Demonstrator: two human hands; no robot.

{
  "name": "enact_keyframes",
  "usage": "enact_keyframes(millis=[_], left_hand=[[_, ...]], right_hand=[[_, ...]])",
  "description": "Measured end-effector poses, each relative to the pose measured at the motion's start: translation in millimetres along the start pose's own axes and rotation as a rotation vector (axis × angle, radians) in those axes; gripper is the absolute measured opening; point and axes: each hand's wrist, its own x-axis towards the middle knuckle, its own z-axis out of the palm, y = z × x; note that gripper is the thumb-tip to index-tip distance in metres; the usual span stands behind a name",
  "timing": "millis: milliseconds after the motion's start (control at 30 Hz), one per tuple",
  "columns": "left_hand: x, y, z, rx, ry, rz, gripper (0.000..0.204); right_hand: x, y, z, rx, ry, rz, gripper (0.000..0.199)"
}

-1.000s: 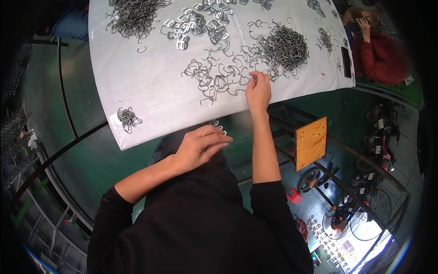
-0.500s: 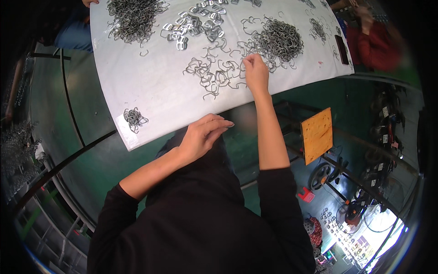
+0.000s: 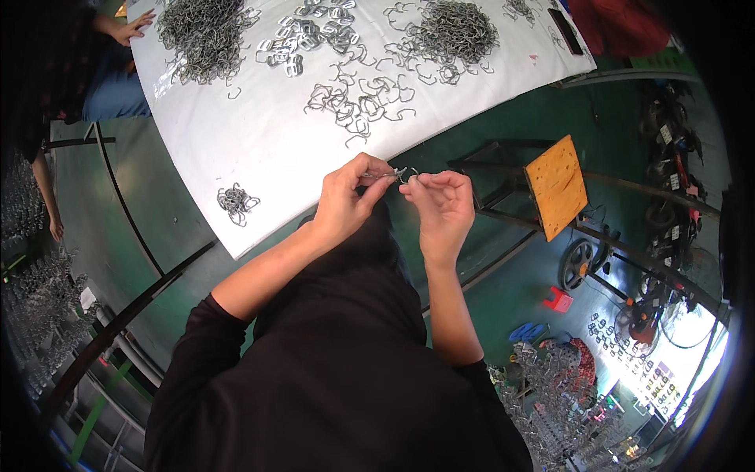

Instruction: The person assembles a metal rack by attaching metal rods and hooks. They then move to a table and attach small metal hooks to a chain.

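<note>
My left hand (image 3: pixel 346 197) is closed in a pinch on a small grey metal piece (image 3: pixel 399 172), mostly hidden by the fingers. Opposite it, my right hand (image 3: pixel 444 208) pinches a bent wire hook (image 3: pixel 414 171) between thumb and forefinger. The fingertips nearly meet, just off the near edge of the white-covered table (image 3: pixel 275 157); whether the two metal parts touch, I cannot tell. Beyond my hands lie scattered wire hooks (image 3: pixel 358 102), with a dense heap of hooks (image 3: pixel 452 33) behind to the right. A small cluster of bent wire pieces (image 3: pixel 236 204) sits at the near left corner.
Metal buckles (image 3: pixel 307 35) are spread at the table's far middle, beside a big wire heap (image 3: pixel 200 35). Another person's hand (image 3: pixel 132 30) rests at the left edge. A dark phone-like object (image 3: pixel 566 31) lies far right. A yellow-topped stool (image 3: pixel 555 189) stands right of me.
My right hand has come back from the loose hooks on the table to my left hand, bringing a hook. The view has shifted, and a person at the left shows more.
</note>
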Motion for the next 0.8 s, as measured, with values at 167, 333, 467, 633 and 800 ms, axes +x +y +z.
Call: enact_keyframes(millis=[167,333,467,633,800], left_hand=[[-3.1,-0.8,2.0,-0.009,-0.046,0.019,0.014],[20.7,-27.6,-31.8,0.215,-0.102,0.301,0.021],[107.9,-81.4,-97.9,0.501,0.326,0.035,0.022],[152.6,-124.6,-132.9,0.846,0.387,-0.114,0.031],[152.3,-115.6,-123.8,0.671,0.347,-0.247,0.025]], right_hand=[[-7.1,15.9,2.7,0.003,0.061,-0.135,0.020],[-10.9,23.5,2.8,0.040,0.079,-0.360,0.026],[-9.5,25.3,-2.5,0.038,0.071,-0.348,0.028],[-7.7,27.1,-5.4,0.020,0.058,-0.345,0.027],[-7.9,32.3,-6.4,0.003,0.032,-0.381,0.026]])
